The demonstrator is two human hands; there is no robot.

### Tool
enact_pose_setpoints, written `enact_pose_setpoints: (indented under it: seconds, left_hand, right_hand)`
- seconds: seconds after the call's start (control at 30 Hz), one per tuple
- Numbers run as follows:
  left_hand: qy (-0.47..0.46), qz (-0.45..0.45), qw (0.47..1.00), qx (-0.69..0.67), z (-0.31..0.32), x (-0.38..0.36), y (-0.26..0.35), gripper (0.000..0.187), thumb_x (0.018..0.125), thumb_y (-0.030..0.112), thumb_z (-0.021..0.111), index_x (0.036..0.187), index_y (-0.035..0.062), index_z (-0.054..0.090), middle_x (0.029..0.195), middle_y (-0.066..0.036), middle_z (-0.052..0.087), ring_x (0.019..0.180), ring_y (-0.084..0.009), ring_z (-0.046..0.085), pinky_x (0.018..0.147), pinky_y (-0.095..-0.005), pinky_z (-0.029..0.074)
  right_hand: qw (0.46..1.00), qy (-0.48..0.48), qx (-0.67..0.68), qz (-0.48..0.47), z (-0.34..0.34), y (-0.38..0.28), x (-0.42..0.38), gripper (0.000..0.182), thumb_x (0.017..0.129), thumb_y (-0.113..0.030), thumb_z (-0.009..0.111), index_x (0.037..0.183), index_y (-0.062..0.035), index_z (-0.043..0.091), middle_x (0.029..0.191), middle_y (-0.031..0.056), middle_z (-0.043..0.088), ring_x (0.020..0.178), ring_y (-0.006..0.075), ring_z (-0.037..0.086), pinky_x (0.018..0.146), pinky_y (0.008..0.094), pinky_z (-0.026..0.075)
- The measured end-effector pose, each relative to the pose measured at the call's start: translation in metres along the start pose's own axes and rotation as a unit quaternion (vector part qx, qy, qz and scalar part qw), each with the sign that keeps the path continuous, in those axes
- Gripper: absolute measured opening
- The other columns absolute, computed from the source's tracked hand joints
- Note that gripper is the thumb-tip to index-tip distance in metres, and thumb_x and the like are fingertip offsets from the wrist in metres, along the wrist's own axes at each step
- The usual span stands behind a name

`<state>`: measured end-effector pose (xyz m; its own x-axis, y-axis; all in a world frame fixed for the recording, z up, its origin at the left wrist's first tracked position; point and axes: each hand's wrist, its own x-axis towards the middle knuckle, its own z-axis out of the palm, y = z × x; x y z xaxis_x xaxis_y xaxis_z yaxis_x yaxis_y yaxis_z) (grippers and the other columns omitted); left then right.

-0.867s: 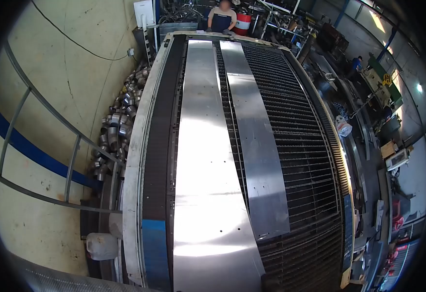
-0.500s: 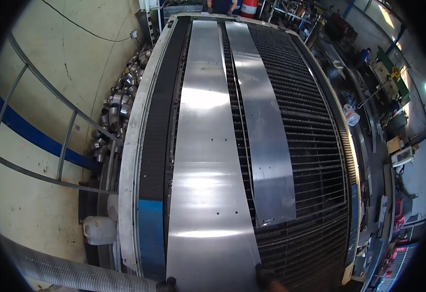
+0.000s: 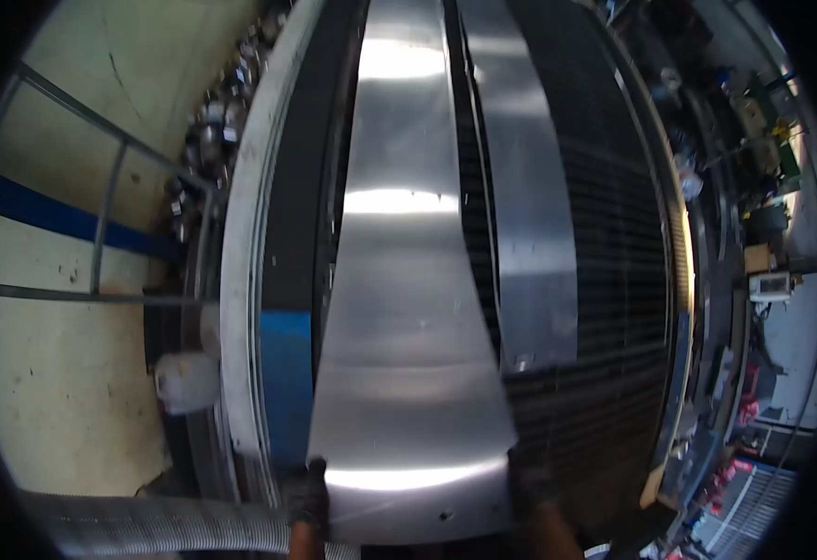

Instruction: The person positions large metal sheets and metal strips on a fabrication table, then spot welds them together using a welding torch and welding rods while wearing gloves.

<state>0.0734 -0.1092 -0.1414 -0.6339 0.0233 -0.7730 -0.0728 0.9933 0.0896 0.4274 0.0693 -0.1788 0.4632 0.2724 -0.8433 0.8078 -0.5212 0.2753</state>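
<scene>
A long, shiny metal sheet [image 3: 413,327] stretches away from me over the dark slatted bed. Its near end, with a small hole in it, is between my two hands. My left hand [image 3: 308,495], in a dark glove, is closed on the sheet's left edge. At the right edge my gloved right hand [image 3: 532,490] grips the same sheet, though its fingers are dark and blurred. To the right a second, shorter metal sheet [image 3: 541,252] lies flat on the slats.
The slatted machine bed [image 3: 605,280] has a pale frame [image 3: 245,261] on its left and a blue panel [image 3: 285,373]. Beyond it are a railing [image 3: 105,215], metal pipe pieces [image 3: 212,131], a plastic jug [image 3: 187,383] and a ribbed hose [image 3: 166,530]. Cluttered benches stand right.
My view has tilted down and blurred. Both hands and the long sheet's near end now show higher in the picture. The person at the far end has left the view.
</scene>
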Motion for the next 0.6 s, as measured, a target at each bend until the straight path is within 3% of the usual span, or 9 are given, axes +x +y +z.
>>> enact_pose_setpoints:
  seconds: [0.07,0.13,0.2,0.23,0.3,0.37,0.43,0.53,0.6]
  left_hand:
    - [0.076,0.062,0.987,-0.126,0.016,-0.017,-0.074,0.061,0.092,0.046,0.060,0.119,-0.0082,0.063,0.118,-0.026,0.067,0.106,-0.0373,0.066,0.092,-0.0455,0.050]
    - [0.174,0.206,0.898,-0.348,0.105,0.068,-0.046,0.057,0.093,0.044,0.055,0.116,-0.0074,0.065,0.114,-0.025,0.068,0.102,-0.0332,0.067,0.089,-0.0441,0.051]
    - [0.051,0.037,0.976,-0.208,0.100,0.086,-0.057,0.058,0.094,0.048,0.051,0.110,-0.0050,0.069,0.108,-0.025,0.069,0.098,-0.0348,0.067,0.087,-0.0442,0.052]
    - [-0.102,-0.160,0.982,0.014,0.090,0.118,-0.035,0.061,0.093,0.052,0.048,0.105,-0.0031,0.071,0.103,-0.027,0.070,0.096,-0.0384,0.067,0.086,-0.0450,0.052]
    - [-0.026,-0.086,0.995,0.040,0.120,0.163,-0.005,0.064,0.092,0.060,0.050,0.093,0.0003,0.073,0.094,-0.028,0.068,0.092,-0.0446,0.066,0.083,-0.0458,0.053]
    - [-0.027,-0.052,0.989,-0.139,0.072,0.109,0.044,0.059,0.088,0.055,0.060,0.090,-0.0023,0.071,0.085,-0.019,0.069,0.074,-0.0334,0.061,0.070,-0.0463,0.049]
    - [-0.029,-0.019,0.969,-0.243,0.086,0.118,0.067,0.057,0.086,0.053,0.065,0.088,-0.0036,0.070,0.080,-0.014,0.069,0.065,-0.0278,0.059,0.064,-0.0466,0.047]
    - [-0.047,-0.058,0.989,-0.124,0.119,0.169,0.043,0.050,0.089,0.047,0.061,0.088,-0.0024,0.069,0.079,-0.014,0.068,0.066,-0.0277,0.060,0.064,-0.0459,0.049]
    - [-0.070,-0.096,0.992,-0.043,0.130,0.172,0.010,0.047,0.092,0.044,0.058,0.088,-0.0015,0.068,0.078,-0.014,0.068,0.067,-0.0277,0.061,0.064,-0.0455,0.050]
  right_hand:
    - [0.991,0.037,-0.066,-0.109,-0.014,0.035,-0.029,0.057,0.094,-0.054,0.045,0.134,-0.0128,0.055,0.126,0.0265,0.060,0.112,0.0393,0.062,0.092,0.0512,0.050]
    - [0.932,0.198,-0.141,-0.267,0.010,0.027,0.013,0.047,0.095,-0.045,0.044,0.126,-0.0118,0.057,0.120,0.0252,0.062,0.107,0.0395,0.063,0.089,0.0509,0.051]
    - [0.892,0.245,-0.214,-0.314,0.074,0.033,0.065,0.037,0.096,-0.036,0.044,0.119,-0.0108,0.059,0.114,0.0238,0.064,0.102,0.0398,0.064,0.085,0.0505,0.052]
    - [0.887,0.227,-0.247,-0.319,0.102,0.023,0.102,0.033,0.096,-0.031,0.043,0.115,-0.0103,0.060,0.111,0.0232,0.065,0.099,0.0399,0.064,0.083,0.0503,0.053]
    - [0.869,0.222,-0.303,-0.321,0.126,-0.008,0.154,0.026,0.097,-0.022,0.043,0.107,-0.0093,0.063,0.105,0.0218,0.067,0.094,0.0402,0.065,0.079,0.0500,0.053]
    - [0.862,0.249,-0.293,-0.329,0.108,-0.009,0.138,0.024,0.097,-0.018,0.043,0.105,-0.0092,0.065,0.103,0.0219,0.068,0.091,0.0396,0.066,0.077,0.0494,0.054]
    - [0.857,0.292,-0.237,-0.352,0.068,-0.009,0.097,0.024,0.096,-0.018,0.046,0.107,-0.0100,0.066,0.104,0.0233,0.068,0.091,0.0381,0.068,0.076,0.0485,0.054]
    - [0.827,0.354,-0.233,-0.368,0.092,0.007,0.104,0.021,0.092,-0.015,0.048,0.102,-0.0081,0.065,0.102,0.0221,0.068,0.090,0.0375,0.067,0.077,0.0489,0.054]
    - [0.858,0.271,-0.250,-0.357,0.135,0.008,0.165,0.019,0.090,-0.013,0.049,0.100,-0.0069,0.065,0.101,0.0213,0.068,0.089,0.0371,0.067,0.077,0.0492,0.054]
